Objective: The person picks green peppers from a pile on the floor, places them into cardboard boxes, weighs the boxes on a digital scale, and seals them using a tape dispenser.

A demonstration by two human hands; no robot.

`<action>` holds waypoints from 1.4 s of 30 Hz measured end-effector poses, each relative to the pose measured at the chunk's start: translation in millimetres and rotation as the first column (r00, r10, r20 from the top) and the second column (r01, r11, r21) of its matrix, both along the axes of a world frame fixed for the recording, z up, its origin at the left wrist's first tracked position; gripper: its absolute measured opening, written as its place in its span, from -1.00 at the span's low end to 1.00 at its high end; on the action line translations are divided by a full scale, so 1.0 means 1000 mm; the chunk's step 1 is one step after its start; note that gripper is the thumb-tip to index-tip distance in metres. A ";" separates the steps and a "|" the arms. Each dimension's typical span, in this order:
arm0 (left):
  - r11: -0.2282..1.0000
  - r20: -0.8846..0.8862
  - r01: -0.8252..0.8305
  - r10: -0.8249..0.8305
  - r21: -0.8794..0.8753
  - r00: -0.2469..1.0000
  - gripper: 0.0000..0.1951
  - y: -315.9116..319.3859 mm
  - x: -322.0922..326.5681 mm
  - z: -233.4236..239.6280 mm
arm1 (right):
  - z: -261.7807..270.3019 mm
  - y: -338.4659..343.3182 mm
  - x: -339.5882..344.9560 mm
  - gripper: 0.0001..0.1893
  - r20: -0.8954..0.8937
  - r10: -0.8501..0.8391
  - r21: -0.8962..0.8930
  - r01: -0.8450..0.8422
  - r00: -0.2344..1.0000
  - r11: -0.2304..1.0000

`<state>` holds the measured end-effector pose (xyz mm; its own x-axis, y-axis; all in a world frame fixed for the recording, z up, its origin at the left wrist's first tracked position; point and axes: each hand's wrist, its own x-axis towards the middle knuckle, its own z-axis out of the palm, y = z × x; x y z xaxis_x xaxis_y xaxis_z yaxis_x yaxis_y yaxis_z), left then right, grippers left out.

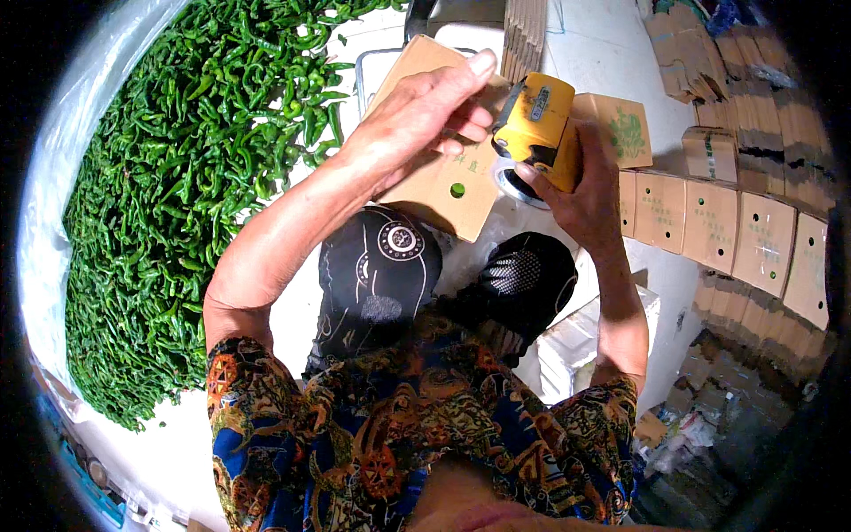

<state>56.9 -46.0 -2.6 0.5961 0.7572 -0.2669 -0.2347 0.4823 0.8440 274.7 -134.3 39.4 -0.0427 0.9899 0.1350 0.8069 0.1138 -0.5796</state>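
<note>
My right hand [592,193] is closed around a yellow and black tape dispenser [535,123], lifted over the right side of a cardboard box [439,199]. Printed green characters and a round hole, with green showing through it, mark the box's face. Over the box's upper part is my left hand [432,113], thumb up and fingers loosely curled; whether it touches the cardboard I cannot tell. A roll of tape [522,186] shows below the dispenser, partly hidden by it and my right hand.
A large heap of green peppers [199,199] spreads on the left beside clear plastic sheeting [40,233]. A row of cardboard boxes [711,213] curves along the right, near stacked flat cardboard [764,126]. A white foam box [572,346] stands by my right knee.
</note>
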 end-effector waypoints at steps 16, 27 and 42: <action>0.938 -0.198 -0.248 0.299 0.243 0.934 -0.82 0.047 -0.108 -0.065 | 0.028 0.005 -0.039 -0.40 0.297 0.138 -0.174 -0.088 0.945 0.981; 0.881 -0.109 -0.398 0.435 0.255 0.894 -0.70 0.060 -0.150 -0.147 | 0.034 0.026 -0.061 -0.50 0.449 0.191 -0.330 -0.037 0.873 0.943; 0.773 -0.544 0.072 0.373 0.630 0.752 -0.71 0.020 -0.073 -0.216 | 0.032 0.032 -0.079 -0.50 0.466 0.252 -0.358 -0.079 0.848 0.930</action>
